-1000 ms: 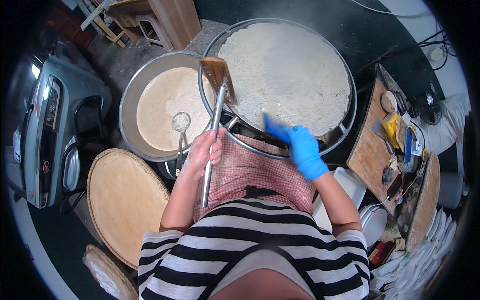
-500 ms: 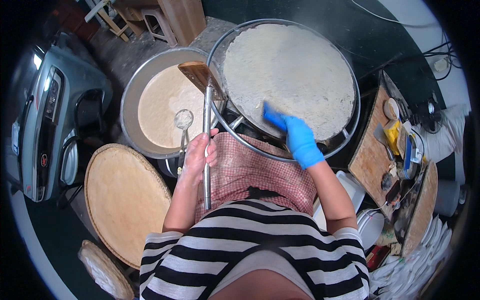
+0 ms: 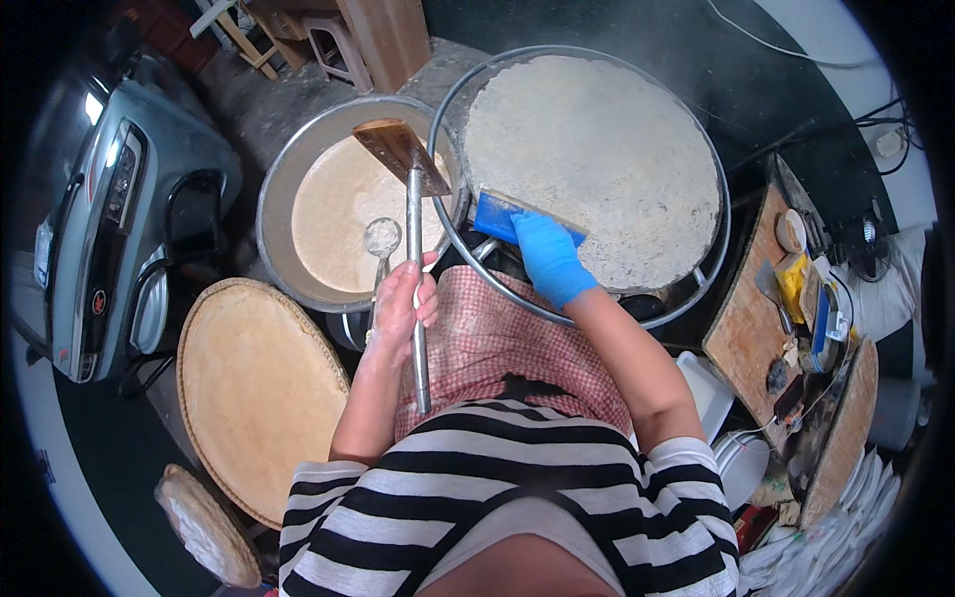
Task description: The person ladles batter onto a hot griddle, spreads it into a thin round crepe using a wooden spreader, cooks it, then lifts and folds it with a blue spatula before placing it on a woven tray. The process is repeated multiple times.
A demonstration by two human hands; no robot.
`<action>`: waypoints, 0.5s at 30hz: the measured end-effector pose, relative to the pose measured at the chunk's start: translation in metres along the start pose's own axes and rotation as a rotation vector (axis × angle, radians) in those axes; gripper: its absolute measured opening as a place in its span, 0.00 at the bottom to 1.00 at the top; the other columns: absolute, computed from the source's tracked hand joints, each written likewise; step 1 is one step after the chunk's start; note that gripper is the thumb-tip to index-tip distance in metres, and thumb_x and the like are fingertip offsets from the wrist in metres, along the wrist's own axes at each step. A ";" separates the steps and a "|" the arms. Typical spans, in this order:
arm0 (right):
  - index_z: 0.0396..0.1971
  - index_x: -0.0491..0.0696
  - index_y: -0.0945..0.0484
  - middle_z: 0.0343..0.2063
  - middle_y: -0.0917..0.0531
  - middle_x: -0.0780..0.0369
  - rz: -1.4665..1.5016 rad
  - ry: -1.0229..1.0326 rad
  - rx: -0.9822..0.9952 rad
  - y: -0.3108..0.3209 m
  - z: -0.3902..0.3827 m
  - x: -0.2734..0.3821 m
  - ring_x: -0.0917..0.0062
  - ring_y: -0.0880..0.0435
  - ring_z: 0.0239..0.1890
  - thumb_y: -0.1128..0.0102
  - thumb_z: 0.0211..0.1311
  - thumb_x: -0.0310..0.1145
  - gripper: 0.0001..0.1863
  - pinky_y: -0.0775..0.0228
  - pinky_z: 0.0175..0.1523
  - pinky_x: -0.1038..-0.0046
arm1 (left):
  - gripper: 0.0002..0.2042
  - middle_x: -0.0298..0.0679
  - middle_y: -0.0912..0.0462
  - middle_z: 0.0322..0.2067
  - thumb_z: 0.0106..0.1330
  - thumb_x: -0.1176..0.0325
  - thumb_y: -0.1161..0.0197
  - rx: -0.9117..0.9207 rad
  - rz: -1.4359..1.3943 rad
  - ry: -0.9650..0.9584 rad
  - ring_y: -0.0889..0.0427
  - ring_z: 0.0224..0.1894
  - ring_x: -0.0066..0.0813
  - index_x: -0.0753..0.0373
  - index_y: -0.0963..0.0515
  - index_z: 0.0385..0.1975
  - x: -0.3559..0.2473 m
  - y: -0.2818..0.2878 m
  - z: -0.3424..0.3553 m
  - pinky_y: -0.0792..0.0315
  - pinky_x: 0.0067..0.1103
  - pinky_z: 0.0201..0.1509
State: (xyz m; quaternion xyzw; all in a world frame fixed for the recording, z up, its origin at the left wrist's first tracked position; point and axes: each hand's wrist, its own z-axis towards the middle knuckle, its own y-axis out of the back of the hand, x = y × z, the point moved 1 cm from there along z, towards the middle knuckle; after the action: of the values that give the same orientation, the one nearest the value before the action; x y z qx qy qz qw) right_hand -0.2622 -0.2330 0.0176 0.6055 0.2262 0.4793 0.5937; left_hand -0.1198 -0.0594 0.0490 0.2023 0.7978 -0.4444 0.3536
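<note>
My left hand (image 3: pixel 406 301) grips the metal handle (image 3: pixel 419 360) of a tool with a flat wooden head (image 3: pixel 391 146), held upright over the batter pot's right side. My right hand (image 3: pixel 550 257), in a blue glove, holds a blue scraper (image 3: pixel 494 213) against the near-left edge of a large round griddle (image 3: pixel 597 149), whose pale surface is dry-looking and steaming. A metal ring (image 3: pixel 475 68) surrounds the griddle. The steel pot (image 3: pixel 284 184) at left holds beige batter (image 3: pixel 328 219), with a ladle (image 3: pixel 382 237) resting in it, its handle partly behind my left hand.
A round woven tray (image 3: pixel 249 398) is at lower left beside a scooter (image 3: pixel 144 199). At right stand a wooden board (image 3: pixel 741 328) with tools and a yellow packet (image 3: pixel 792 284), a white tub (image 3: pixel 704 388) and stacked white bags (image 3: pixel 836 537). A plastic stool (image 3: pixel 333 45) sits behind.
My right hand and the scraper have moved left along the griddle's near edge, the scraper turning more crosswise. The wooden head has tilted further left since one second ago; my left hand keeps its grip.
</note>
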 end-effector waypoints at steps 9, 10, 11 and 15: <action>0.46 0.44 0.30 0.42 0.24 0.52 0.209 -0.160 0.059 0.014 -0.075 -0.021 0.57 0.26 0.45 0.52 0.50 0.22 0.20 0.33 0.48 0.64 | 0.17 0.28 0.39 0.17 0.68 0.59 0.54 -0.003 0.027 0.003 0.42 0.12 0.13 0.67 0.34 0.48 0.005 0.000 0.008 0.44 0.12 0.13; 0.47 0.44 0.30 0.43 0.24 0.52 0.229 -0.152 -0.080 0.024 -0.090 -0.031 0.56 0.26 0.45 0.52 0.49 0.22 0.21 0.33 0.49 0.64 | 0.16 0.29 0.38 0.16 0.68 0.59 0.54 0.005 0.027 0.009 0.41 0.13 0.14 0.64 0.33 0.47 0.006 0.000 0.010 0.43 0.12 0.14; 0.46 0.45 0.28 0.43 0.24 0.51 0.280 -0.272 -0.103 0.036 -0.104 -0.049 0.58 0.26 0.46 0.55 0.53 0.24 0.18 0.35 0.51 0.65 | 0.16 0.29 0.38 0.16 0.68 0.59 0.54 0.019 0.029 0.015 0.41 0.12 0.14 0.64 0.33 0.47 0.007 -0.001 0.011 0.43 0.12 0.14; 0.45 0.47 0.25 0.41 0.23 0.49 0.170 -0.681 -0.167 0.089 -0.152 -0.134 0.59 0.24 0.46 0.55 0.54 0.21 0.18 0.34 0.51 0.67 | 0.16 0.29 0.37 0.16 0.68 0.59 0.54 0.063 0.038 0.028 0.40 0.12 0.13 0.65 0.33 0.47 0.010 -0.007 0.018 0.44 0.12 0.13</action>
State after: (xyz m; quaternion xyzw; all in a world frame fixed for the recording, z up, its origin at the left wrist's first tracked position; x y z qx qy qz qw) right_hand -0.4760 -0.2868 0.0343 0.6966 -0.0758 0.3146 0.6403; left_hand -0.1239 -0.0786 0.0390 0.2346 0.7843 -0.4598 0.3441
